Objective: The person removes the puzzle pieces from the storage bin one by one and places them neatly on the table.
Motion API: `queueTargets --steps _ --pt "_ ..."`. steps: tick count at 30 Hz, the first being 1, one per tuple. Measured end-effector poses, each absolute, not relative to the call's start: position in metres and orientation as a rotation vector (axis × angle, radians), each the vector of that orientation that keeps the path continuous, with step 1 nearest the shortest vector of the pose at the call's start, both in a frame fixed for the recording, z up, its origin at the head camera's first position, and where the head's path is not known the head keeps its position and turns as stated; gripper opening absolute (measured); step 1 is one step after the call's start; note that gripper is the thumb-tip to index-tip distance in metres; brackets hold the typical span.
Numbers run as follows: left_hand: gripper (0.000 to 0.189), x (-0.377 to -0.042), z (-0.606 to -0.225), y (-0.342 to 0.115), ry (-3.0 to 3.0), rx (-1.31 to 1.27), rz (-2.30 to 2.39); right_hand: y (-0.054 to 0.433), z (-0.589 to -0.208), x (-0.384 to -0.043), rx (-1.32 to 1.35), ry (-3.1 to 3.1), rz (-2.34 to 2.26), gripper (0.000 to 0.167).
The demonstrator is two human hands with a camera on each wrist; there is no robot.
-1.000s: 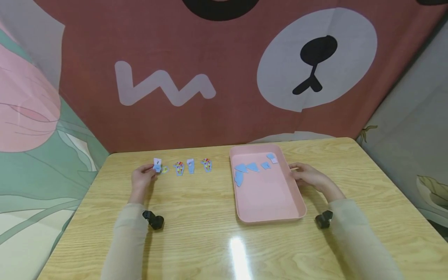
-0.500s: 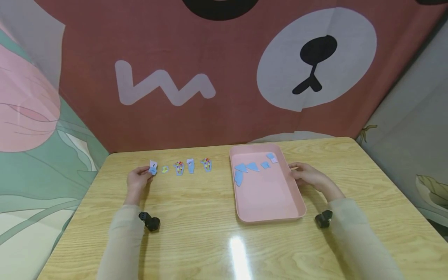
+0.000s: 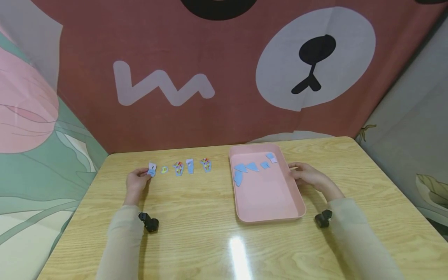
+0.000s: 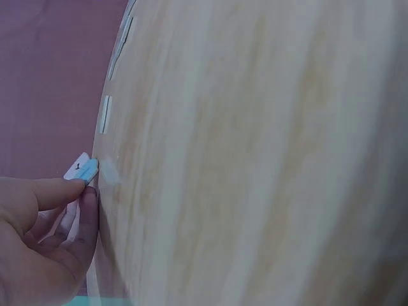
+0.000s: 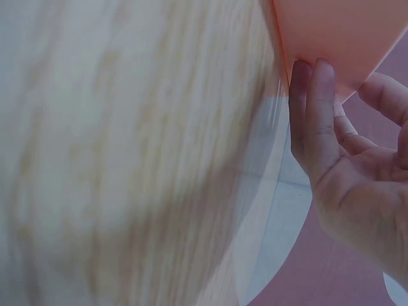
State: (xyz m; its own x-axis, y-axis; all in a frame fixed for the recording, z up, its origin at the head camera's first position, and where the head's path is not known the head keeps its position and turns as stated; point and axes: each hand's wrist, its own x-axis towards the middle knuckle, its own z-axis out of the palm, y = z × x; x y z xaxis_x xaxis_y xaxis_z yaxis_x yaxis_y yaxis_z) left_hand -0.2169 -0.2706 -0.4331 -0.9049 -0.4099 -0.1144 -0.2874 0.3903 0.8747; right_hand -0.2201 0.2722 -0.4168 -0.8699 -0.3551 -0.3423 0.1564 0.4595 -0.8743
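Note:
In the head view, my left hand (image 3: pixel 135 186) is at the left end of a row of small flat pieces. Between its thumb and fingers it pinches a blue-and-white puzzle piece (image 3: pixel 152 170), which in the left wrist view tilts at the fingertips; whether it touches the table I cannot tell. Just right of it lies a small yellowish piece (image 3: pixel 164 169). At the right, my right hand (image 3: pixel 312 178) holds the side of a pink tray (image 3: pixel 269 198), fingertips against its outer wall and the thumb at the rim. Several blue pieces (image 3: pixel 252 167) lie in the tray's far part.
Farther right in the row come a multicoloured piece (image 3: pixel 179 168), a blue-and-white piece (image 3: pixel 190 166) and another multicoloured piece (image 3: pixel 206 165). The wooden table (image 3: pixel 189 217) ends at the back against a brown printed cloth (image 3: pixel 161 124).
My left hand has moved a little left with the puzzle piece, away from the yellowish piece, then slightly lower in the view. The right hand and the tray have stayed put.

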Motion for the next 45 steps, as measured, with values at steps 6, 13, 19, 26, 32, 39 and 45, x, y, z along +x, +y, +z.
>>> queueTargets --steps 6,13,19,26,32,39,45 --pt "0.034 -0.217 -0.435 -0.272 -2.550 0.647 -1.487 0.271 -0.417 -0.220 -0.151 2.228 -1.397 0.060" --pt "0.035 -0.217 -0.435 -0.272 -2.550 0.673 -1.460 0.271 -0.417 -0.220 -0.146 2.225 -1.404 0.060" --pt "0.033 -0.214 -0.433 -0.272 -2.534 0.678 -1.378 0.271 -0.416 -0.220 -0.144 2.227 -1.404 0.059" --pt "0.035 -0.216 -0.428 -0.263 -2.502 0.634 -1.440 0.272 -0.415 -0.220 -0.154 2.228 -1.398 0.060" --pt "0.037 -0.223 -0.416 -0.240 -2.484 0.543 -1.572 0.273 -0.416 -0.220 -0.159 2.229 -1.393 0.061" --pt "0.039 -0.232 -0.412 -0.208 -2.582 0.417 -1.630 0.273 -0.417 -0.219 -0.156 2.230 -1.397 0.061" --pt "0.038 -0.236 -0.415 -0.178 -2.655 0.263 -1.645 0.273 -0.417 -0.220 -0.152 2.231 -1.398 0.060"
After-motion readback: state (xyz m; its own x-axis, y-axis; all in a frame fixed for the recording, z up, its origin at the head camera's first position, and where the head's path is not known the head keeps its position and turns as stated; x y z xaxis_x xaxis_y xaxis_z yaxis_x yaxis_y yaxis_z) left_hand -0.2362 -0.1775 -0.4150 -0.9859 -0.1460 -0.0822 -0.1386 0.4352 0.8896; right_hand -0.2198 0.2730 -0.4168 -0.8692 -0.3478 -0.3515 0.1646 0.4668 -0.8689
